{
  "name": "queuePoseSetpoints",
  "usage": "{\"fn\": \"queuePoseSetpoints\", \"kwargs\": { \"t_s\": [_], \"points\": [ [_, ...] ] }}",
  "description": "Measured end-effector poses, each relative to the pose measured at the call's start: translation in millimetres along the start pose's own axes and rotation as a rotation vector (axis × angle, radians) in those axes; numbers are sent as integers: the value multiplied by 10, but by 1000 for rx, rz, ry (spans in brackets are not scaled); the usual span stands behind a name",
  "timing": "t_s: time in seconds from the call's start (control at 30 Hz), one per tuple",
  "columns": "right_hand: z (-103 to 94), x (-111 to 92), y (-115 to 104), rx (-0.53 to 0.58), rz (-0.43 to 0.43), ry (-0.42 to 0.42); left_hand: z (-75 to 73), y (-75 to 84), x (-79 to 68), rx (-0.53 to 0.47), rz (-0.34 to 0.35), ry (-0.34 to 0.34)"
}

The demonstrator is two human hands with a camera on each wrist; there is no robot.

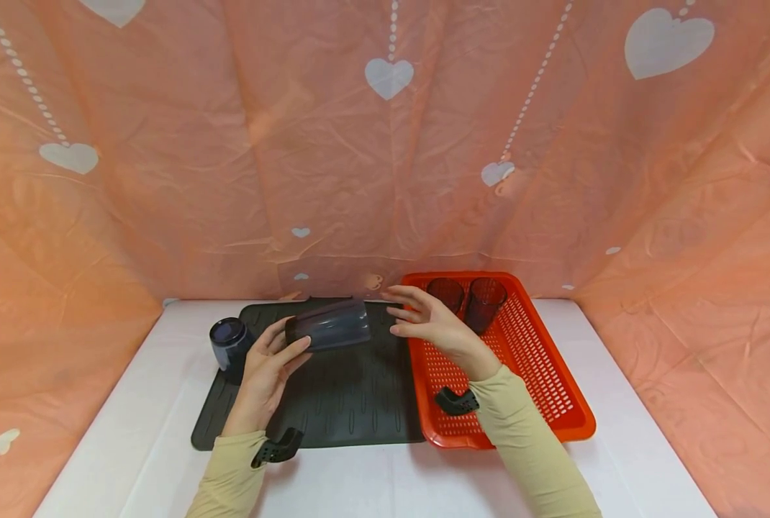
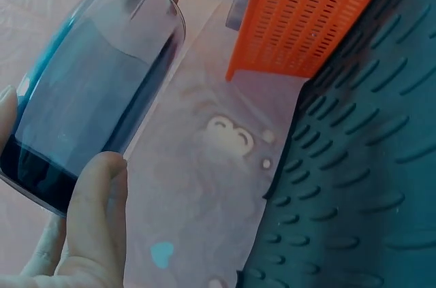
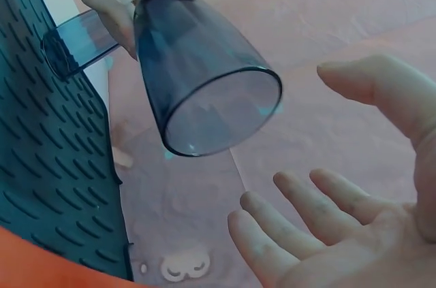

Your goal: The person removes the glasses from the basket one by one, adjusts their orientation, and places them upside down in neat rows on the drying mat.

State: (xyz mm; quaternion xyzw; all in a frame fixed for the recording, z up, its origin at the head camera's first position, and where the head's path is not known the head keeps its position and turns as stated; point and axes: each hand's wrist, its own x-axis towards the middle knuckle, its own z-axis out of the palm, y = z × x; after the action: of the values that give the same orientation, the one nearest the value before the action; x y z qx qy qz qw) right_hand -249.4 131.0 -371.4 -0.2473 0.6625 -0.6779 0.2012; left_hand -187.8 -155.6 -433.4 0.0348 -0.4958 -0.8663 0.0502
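My left hand (image 1: 267, 374) grips a dark tinted drinking glass (image 1: 333, 327) near its base, thumb on one side and fingers on the other. The glass is held tilted on its side above the black mat (image 1: 352, 410), its mouth toward my right hand (image 1: 443, 331). That right hand has its fingers spread and relaxed beside the rim, with a gap to the glass in the right wrist view. Between its thumb and fingers (image 3: 293, 233) there is nothing. A second tinted glass (image 1: 229, 345) stands upside down at the mat's left edge, just beyond my left hand.
An orange perforated basket (image 1: 579, 424) stands on the right beside the mat, under my right forearm. Two tinted glasses, a left one (image 1: 446, 291) and a right one (image 1: 485, 306), are at its far end. Behind the white table (image 1: 624, 460) hangs a pink curtain (image 1: 333, 158) with hearts.
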Motion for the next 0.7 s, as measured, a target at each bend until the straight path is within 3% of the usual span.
{"fn": "queuePoseSetpoints", "kwargs": {
  "t_s": [0.7],
  "points": [
    [-188, -139, -16, 3, -19, 59, -155, 87, -57, 82, 4, 86]
  ]
}}
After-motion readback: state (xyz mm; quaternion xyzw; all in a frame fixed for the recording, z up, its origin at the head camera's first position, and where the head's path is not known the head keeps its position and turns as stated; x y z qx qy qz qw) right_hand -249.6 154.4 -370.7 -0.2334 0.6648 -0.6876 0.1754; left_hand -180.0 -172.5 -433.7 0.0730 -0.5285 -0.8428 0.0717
